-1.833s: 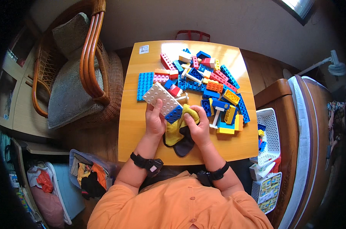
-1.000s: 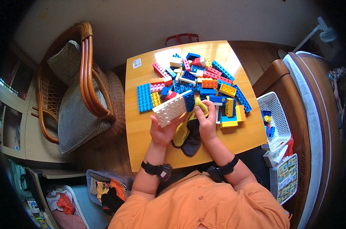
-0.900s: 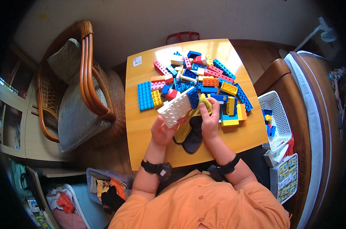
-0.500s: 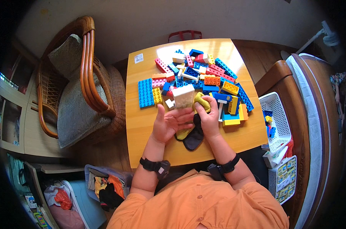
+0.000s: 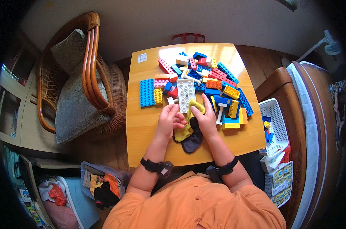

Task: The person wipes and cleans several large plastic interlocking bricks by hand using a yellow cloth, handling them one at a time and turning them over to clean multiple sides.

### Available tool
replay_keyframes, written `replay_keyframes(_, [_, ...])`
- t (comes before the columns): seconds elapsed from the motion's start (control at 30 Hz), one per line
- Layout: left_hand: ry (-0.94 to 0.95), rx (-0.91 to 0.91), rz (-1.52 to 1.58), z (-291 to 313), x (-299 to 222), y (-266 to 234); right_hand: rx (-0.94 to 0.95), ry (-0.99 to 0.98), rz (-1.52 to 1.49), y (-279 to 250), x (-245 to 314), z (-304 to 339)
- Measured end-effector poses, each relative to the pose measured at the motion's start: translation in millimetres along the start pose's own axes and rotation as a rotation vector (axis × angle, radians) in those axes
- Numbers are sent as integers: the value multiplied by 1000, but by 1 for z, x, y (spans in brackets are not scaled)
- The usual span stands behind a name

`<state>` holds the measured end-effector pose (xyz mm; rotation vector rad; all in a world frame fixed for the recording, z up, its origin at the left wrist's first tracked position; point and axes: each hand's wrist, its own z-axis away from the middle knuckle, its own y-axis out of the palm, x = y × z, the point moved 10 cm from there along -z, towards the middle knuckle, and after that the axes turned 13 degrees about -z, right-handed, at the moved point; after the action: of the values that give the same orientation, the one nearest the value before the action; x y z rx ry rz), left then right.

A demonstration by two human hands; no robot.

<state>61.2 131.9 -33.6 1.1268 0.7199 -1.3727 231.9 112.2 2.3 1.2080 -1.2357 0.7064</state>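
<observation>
A two-sided cleaning cloth [image 5: 183, 131], yellow on one face and dark grey on the other, hangs from my right hand [image 5: 206, 121]. My right thumb presses its yellow part against the lower end of a white toy brick [image 5: 186, 91], whose hollow underside faces me. My left hand [image 5: 168, 121] is just left of the cloth, fingers loosely curled and thumb apart, with nothing visible in it. Whether its fingertips touch the cloth is hard to make out. Beyond both hands spreads a pile of coloured toy bricks [image 5: 214, 84], with a flat blue studded plate [image 5: 146, 92] at its left.
The bricks lie on a wooden table [image 5: 146, 141]. A rattan chair [image 5: 91, 76] stands to the left. At the right are a white basket [image 5: 277, 126] with more bricks and a second basket [image 5: 270, 187]. A bin of clothes [image 5: 87, 179] sits at the lower left.
The white brick has turned so its hollow underside shows. My left hand has gone from stretched out beneath it to loosely curled beside the cloth. My right hand still grips the cloth.
</observation>
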Motion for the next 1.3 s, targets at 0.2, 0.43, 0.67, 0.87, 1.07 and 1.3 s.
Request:
replay_keyframes(0.2, [8,220,-94,4,-1,20,82,176,120,-1,-22,-10])
replay_keyframes(0.43, [42,245,130,7,-6,23,103,86,-236,5,4,3])
replay_keyframes(0.67, [226,280,397,7,-27,23,208,-127,-48,17,24,11])
replay_keyframes(0.87, [146,290,408,3,-20,19,-9,-138,-171,-7,31,7])
replay_keyframes(1.07, [189,204,240,8,-24,17,102,-126,-143,6,29,10])
replay_keyframes(1.3, [392,-116,364,-1,-30,-33,578,-191,16,49,41,34])
